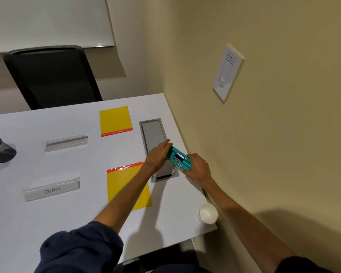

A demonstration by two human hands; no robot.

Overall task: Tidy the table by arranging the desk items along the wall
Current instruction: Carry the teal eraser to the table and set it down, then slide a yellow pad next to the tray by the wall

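Two bare hands meet on a teal stapler (178, 158) near the wall (244, 134), seen from the head camera. Left hand (158, 155) reaches forward with the forearm extended across the white table (47, 223), fingers pointing away from the person and curled against the stapler's left side. Right hand (197, 168) comes in along the wall, wrist bent inward, gripping the stapler's near end. Between the two hands the stapler lies tilted over a grey cable hatch (156, 138) set into the table. Under the left forearm lies a yellow notepad (124, 186); a second yellow notepad (115, 120) sits beyond the left hand. Left of the left arm lie two name plates, one labelled (51, 191) and one turned away (65, 143), with a black mesh pen cup (0, 150) on its side farther left. Beside the right forearm, close to the table's edge, stands a white paper cup (208, 213).
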